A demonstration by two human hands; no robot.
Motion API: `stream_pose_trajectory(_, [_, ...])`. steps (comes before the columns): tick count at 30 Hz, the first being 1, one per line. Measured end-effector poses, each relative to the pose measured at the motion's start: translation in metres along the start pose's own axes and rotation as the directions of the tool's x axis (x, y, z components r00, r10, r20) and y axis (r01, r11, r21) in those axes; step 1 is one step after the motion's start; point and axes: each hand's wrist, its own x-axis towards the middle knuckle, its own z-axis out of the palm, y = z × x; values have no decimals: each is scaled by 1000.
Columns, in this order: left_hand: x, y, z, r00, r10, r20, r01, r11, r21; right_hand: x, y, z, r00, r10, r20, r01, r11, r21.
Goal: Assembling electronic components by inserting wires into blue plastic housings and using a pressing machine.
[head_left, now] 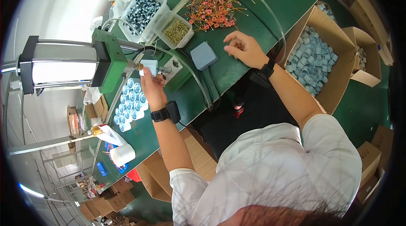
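My left hand (154,92) is at the working end of a green and silver pneumatic press (67,63). Its fingers bend in beside the brass-coloured tip (138,66) and a pale blue block (149,65); whatever they grip is hidden. Over the green table (230,67), my right hand (248,51) hovers with loosely curled fingers apart and nothing in them. Beside it lies a grey-blue box (204,55) with black cables. Several round, clear bluish parts (131,101) stand in rows left of my left hand.
Behind the press are a tub of dark caps (144,13), a tub of small brass parts (176,32) and a pile of red-orange wired parts (211,8). To my right, a carton (344,48) holds pale blue sleeves. A white roll (122,154) lies at left.
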Motion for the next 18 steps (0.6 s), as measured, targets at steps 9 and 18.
stream_pose_trajectory(9, [-21, 3, 26, 807, 587, 66, -461, 556, 691, 0, 4, 1, 1000, -12, -6, 12, 997, -70])
stream_pose_trajectory(18, [-35, -14, 11, 709, 690, 143, -505, 356, 787, 2, 8, 6, 999, -31, -15, 29, 994, -107])
